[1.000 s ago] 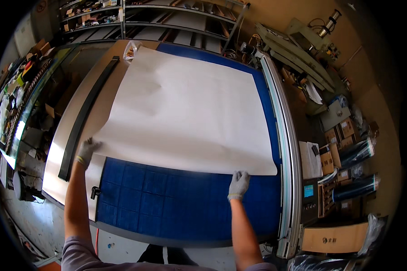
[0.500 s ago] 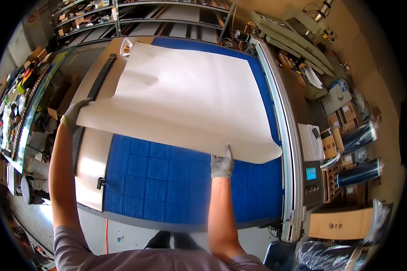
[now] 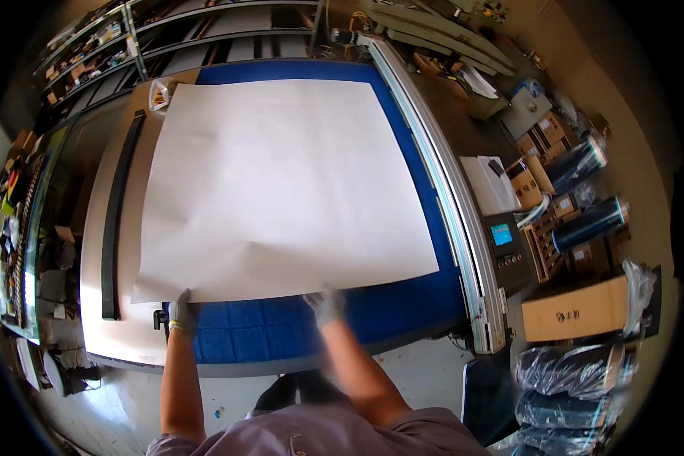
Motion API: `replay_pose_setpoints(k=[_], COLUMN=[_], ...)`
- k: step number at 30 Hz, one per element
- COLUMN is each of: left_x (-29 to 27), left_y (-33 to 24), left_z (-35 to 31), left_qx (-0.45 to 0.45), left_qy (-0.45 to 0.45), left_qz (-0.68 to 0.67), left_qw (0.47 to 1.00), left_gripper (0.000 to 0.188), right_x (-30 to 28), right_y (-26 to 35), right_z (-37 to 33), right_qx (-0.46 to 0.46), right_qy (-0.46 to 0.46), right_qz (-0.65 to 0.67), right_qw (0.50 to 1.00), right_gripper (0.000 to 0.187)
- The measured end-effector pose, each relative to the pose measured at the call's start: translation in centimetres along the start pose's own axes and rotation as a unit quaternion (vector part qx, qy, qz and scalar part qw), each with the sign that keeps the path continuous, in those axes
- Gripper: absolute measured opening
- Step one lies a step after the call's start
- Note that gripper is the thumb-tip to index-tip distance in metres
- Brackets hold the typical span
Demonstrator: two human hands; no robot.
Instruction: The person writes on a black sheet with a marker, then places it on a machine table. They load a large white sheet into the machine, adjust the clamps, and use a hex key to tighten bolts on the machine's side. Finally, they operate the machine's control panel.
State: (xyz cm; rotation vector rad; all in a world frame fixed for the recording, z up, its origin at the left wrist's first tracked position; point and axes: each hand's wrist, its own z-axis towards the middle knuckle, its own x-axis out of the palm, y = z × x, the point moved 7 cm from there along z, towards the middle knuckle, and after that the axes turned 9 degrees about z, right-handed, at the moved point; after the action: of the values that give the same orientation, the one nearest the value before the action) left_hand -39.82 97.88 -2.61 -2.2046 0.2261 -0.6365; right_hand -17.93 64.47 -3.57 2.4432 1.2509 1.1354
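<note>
A large white sheet point(image 3: 281, 182), like paper or thin board, lies spread over a blue-topped machine table point(image 3: 251, 334), with shallow creases near its front and left side. At the sheet's front left corner area, my left hand point(image 3: 181, 311) in a grey glove pinches the front edge, thumb on top. Further right along the same edge is my gloved right hand point(image 3: 327, 306), slightly blurred; its thumb lies over the edge and its other fingers are partly hidden.
A dark bar point(image 3: 121, 220) lies on the table's left border, beside a black clamp point(image 3: 159, 319). A metal rail point(image 3: 433, 190) runs down the right, next to a control panel point(image 3: 508, 242). Boxes point(image 3: 577, 310) and wrapped rolls point(image 3: 570, 371) stand right; shelves point(image 3: 228, 30) stand behind.
The sheet's raised, curled near edge has come down toward me and now lies flatter, covering more blue surface. My left hand has moved in and nearer; my right hand has shifted left relative to the table.
</note>
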Motion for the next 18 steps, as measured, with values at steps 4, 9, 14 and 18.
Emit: replay_pose_setpoints(k=[4,9,14,18], left_x=[-1.1,-5.5,-4.5,-7.4], left_y=[-0.6,-1.5,-0.9,6.9], left_z=[0.8,3.4,-4.1,-5.9], left_qx=[-0.024,0.064,0.195,0.019], left_qy=[0.003,0.066,0.126,0.099], left_qz=[0.002,0.172,0.396,0.092], left_qw=[1.0,0.981,0.888,0.991], left_gripper=[0.015,0.01,0.013,0.028], right_x=[-1.0,-0.6,-7.6,-13.8], right_y=[3.8,4.1,1.4,0.7], right_z=[2.1,1.4,-3.1,-3.0], right_qx=[0.009,-0.035,-0.007,-0.022], right_qy=[0.05,-0.014,-0.141,-0.208], right_qz=[0.056,-0.016,0.05,0.066], right_qw=[0.997,0.999,0.989,0.976], right_gripper=[0.031,0.031,0.028,0.026])
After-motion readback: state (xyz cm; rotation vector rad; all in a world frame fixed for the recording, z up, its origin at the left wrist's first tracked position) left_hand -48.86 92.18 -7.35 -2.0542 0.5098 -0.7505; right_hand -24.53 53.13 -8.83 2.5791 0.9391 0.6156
